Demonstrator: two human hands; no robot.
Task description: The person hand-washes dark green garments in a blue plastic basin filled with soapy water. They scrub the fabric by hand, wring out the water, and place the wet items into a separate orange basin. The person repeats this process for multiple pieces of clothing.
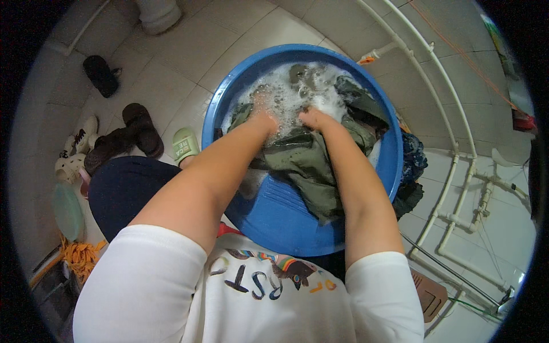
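A large blue washtub with a ribbed washboard slope holds foamy water and a wet dark green garment. Both of my arms reach down into it. My left hand is sunk in the suds at the garment's left part, and foam covers its fingers. Close by on the right, my right hand is curled at the foam's edge over the bunched cloth, its fingertips hidden. One end of the garment drapes down over the washboard; another fold rests against the tub's right wall.
Dark slippers, pale clogs and a green slide are on the tiled floor at left. Dark clothes lie beside the tub's right rim. White pipes run along the right wall. An orange mop is at lower left.
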